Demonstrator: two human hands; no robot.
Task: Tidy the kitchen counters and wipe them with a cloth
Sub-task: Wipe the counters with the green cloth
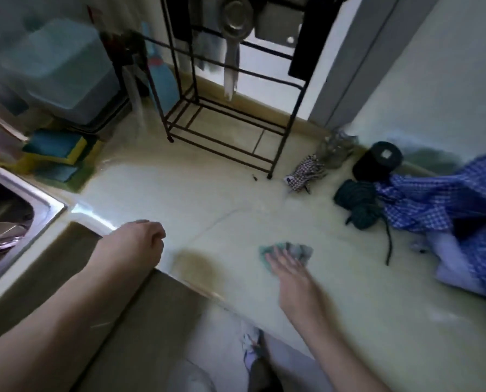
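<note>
On cloth (296, 248), right hand (289, 268) flat

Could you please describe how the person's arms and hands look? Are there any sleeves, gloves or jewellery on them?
Left arm and right arm are bare as far as the picture shows, with no sleeve in view. The left hand and the right hand wear no gloves. No watch or bracelet shows at either wrist. The right hand is blurred, so rings cannot be ruled out.
</note>
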